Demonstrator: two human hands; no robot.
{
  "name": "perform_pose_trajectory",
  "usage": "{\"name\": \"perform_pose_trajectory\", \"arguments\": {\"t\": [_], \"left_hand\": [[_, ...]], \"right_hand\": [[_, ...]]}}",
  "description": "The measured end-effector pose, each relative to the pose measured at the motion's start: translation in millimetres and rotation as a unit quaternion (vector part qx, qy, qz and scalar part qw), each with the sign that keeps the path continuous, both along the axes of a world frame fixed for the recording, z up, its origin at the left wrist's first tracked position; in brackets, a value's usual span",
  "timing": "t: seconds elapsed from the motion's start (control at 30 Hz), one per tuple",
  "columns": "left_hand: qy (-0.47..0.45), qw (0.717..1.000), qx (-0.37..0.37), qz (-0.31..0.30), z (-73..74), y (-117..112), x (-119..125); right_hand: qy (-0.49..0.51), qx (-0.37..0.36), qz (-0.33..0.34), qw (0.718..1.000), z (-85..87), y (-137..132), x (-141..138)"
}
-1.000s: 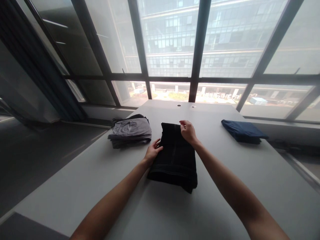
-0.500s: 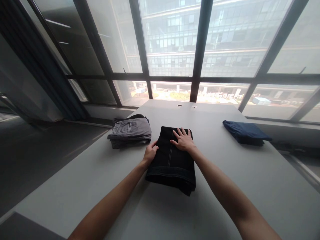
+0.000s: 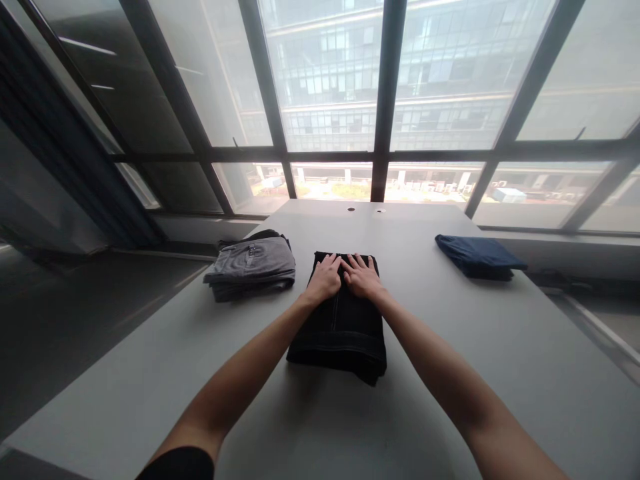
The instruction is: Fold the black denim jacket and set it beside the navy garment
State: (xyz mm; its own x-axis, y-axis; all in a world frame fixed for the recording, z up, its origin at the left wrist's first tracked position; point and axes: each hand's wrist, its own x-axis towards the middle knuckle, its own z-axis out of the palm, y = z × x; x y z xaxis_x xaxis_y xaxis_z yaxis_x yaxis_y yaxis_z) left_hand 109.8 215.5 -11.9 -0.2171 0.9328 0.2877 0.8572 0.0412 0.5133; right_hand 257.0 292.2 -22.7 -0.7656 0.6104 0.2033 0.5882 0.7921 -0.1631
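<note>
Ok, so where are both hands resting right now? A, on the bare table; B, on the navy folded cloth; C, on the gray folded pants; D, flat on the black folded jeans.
D: the left hand and right hand both lie spread on the far end of the black folded jeans.

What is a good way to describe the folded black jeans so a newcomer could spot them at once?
Find the long table before the window. Near its middle lies a folded pair of black jeans, under the left hand and right hand. The grey trousers to its left and navy cloth to its right lie untouched.
</note>
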Motion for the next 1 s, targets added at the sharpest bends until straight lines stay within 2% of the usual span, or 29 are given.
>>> {"name": "perform_pose_trajectory", "arguments": {"t": [0.1, 0.2, 0.27, 0.37, 0.5, 0.63, 0.83, 0.9, 1.0], "left_hand": [[0.007, 0.999, -0.023, 0.038, -9.8, 24, 8], [0.014, 0.998, -0.01, 0.063, -25.9, 31, 9], [0.033, 0.997, -0.002, 0.075, -34.5, 29, 8], [0.057, 0.995, -0.008, 0.08, -39.5, 27, 7], [0.071, 0.994, -0.031, 0.074, -38.9, 28, 6], [0.075, 0.994, -0.039, 0.075, -39.1, 29, 6], [0.054, 0.992, -0.095, 0.067, -32.0, 31, 6], [0.048, 0.991, -0.106, 0.065, -30.3, 31, 6], [0.062, 0.993, -0.074, 0.071, -31.7, 29, 8]], "right_hand": [[0.037, -0.006, -0.027, 0.999, -1.0, 0, 0], [0.104, -0.006, -0.132, 0.986, -2.8, -2, -1], [0.114, -0.023, -0.179, 0.977, -3.1, -2, -3], [0.072, -0.054, -0.171, 0.981, 0.0, 2, -3], [0.028, -0.071, -0.133, 0.988, 7.1, 15, 1], [0.013, -0.074, -0.114, 0.991, 4.6, 21, 4], [0.089, -0.067, -0.122, 0.986, -5.9, 13, 13], [0.135, -0.065, -0.132, 0.98, -2.2, 9, 18], [0.169, -0.053, -0.139, 0.974, 10.5, -5, 25]]}}
